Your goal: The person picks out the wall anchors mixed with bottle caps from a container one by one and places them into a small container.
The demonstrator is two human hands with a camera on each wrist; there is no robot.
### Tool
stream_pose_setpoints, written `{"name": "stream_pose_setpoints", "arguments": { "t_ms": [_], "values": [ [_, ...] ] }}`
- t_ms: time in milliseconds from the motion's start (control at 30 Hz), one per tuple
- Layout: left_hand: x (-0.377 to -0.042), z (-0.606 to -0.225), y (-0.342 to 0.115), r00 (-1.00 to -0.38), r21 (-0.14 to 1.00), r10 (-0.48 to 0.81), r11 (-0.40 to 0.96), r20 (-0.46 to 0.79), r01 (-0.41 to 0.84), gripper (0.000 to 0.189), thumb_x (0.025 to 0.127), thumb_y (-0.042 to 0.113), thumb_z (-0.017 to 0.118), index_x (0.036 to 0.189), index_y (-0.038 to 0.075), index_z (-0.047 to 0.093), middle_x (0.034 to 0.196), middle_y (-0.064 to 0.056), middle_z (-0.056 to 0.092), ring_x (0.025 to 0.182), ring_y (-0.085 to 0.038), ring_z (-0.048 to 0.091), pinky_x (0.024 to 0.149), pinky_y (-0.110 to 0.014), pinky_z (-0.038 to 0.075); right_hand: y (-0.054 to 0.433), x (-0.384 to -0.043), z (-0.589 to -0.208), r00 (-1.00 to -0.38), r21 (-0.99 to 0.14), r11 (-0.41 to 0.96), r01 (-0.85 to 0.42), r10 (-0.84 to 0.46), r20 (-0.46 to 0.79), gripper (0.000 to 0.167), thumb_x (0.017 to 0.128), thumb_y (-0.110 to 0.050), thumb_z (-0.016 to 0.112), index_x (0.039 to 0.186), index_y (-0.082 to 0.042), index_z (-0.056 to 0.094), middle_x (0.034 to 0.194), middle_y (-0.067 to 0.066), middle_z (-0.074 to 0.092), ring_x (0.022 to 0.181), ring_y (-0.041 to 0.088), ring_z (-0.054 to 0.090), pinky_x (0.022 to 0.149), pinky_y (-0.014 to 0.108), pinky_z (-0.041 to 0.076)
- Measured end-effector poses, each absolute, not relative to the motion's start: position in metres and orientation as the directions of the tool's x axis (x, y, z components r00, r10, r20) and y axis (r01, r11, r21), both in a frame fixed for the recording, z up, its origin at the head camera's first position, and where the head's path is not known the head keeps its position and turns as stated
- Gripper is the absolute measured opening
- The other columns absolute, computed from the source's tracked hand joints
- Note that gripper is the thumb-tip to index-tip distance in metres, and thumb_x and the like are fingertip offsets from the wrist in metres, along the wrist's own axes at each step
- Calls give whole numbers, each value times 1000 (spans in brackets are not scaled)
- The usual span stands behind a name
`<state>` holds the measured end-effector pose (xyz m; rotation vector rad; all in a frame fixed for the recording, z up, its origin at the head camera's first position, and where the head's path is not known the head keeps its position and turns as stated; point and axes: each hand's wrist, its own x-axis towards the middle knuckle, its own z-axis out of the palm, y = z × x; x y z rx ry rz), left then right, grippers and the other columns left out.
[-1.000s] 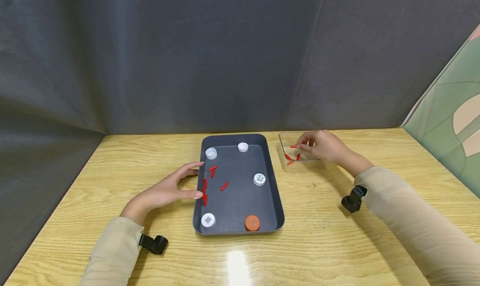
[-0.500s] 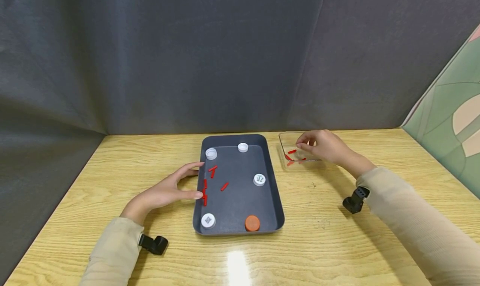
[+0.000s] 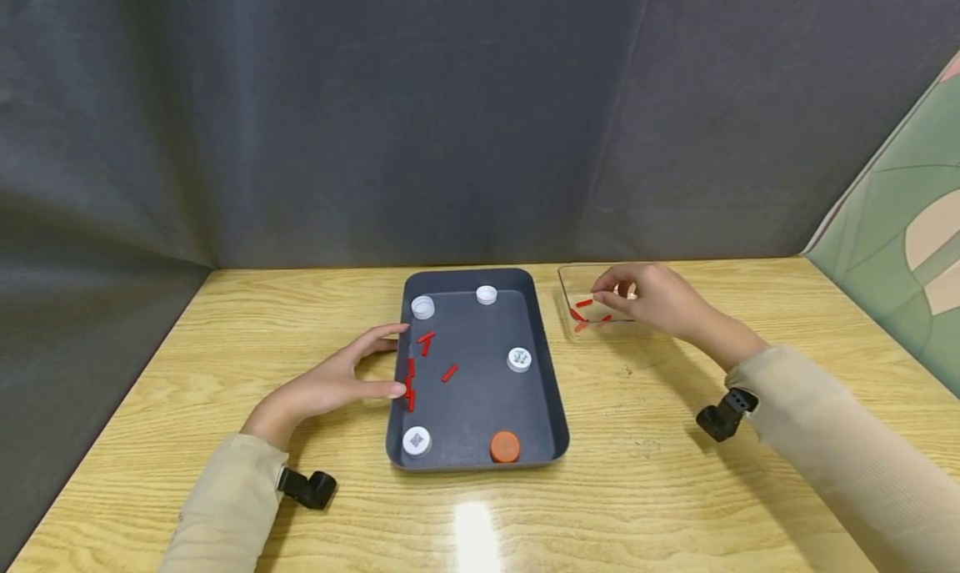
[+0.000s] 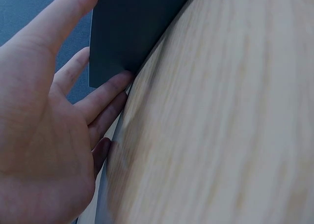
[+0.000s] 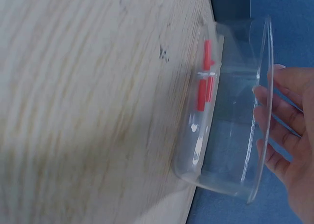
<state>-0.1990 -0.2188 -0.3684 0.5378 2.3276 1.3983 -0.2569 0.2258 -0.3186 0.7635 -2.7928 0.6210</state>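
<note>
Fingers of the left hand [image 3: 333, 381] are straight and spread, touching the left wall of the tray, with the thumb at its rim. Those of the right hand [image 3: 652, 299] bend loosely over the container, holding nothing, small gaps showing between them in the right wrist view. A dark grey cloth backdrop [image 3: 420, 123] spans the rear, above a pale wood-grained desk [image 3: 645, 490]. On it lies a dark grey rectangular tray [image 3: 480, 410] with rounded corners. To its right, near the back of the desk, sits a clear rectangular container [image 5: 230, 180]. Five round caps stand well apart in the tray: an orange one [image 3: 505, 447] at front right, a white one with a dark square print [image 3: 416, 441] at front left, a green-speckled white one [image 3: 519, 359] at right, and two plain white ones [image 3: 422, 308] toward the rear. Smallest are the short red rods [image 3: 449, 373]: six show in the tray, mostly along its left side; at least three lie on the container's bottom.
</note>
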Motion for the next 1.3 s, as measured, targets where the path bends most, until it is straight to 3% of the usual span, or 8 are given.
{"name": "stream_pose_setpoints", "arguments": {
  "t_ms": [600, 833, 1100, 1300],
  "values": [
    [-200, -368, -220, -858, 887, 501, 440, -114, 139, 84, 87, 30, 78, 155, 26, 29, 153, -15, 35, 142, -34, 29, 111, -62, 24, 197, -245, -314, -796, -343, 727, -595, -475, 376, 7, 89, -16, 76, 96, -13, 76, 80, -7, 68, 67, 11, 57, 56, 29, 42],
    [-200, -368, -220, -858, 885, 499, 445, -117, 138, 84, 87, 31, 78, 155, 26, 29, 153, -15, 34, 142, -34, 29, 111, -62, 23, 184, -240, -310, -815, -351, 742, -571, -461, 352, 7, 91, -20, 74, 97, -18, 75, 72, -10, 66, 64, 10, 57, 53, 29, 40],
    [-199, -368, -220, -856, 890, 504, 435, -115, 137, 83, 87, 31, 78, 155, 26, 29, 153, -15, 34, 142, -34, 29, 110, -61, 24, 170, -233, -309, -795, -401, 689, -604, -490, 357, 8, 90, -16, 74, 98, -14, 75, 82, -9, 67, 71, 8, 59, 65, 32, 46],
    [-199, -368, -219, -856, 889, 503, 437, -116, 137, 83, 88, 31, 78, 155, 27, 29, 154, -15, 34, 142, -33, 29, 110, -61, 25, 160, -228, -312, -778, -369, 691, -622, -489, 395, 8, 89, -18, 76, 96, -17, 76, 84, -10, 67, 73, 9, 57, 63, 31, 46]
  ]
}}
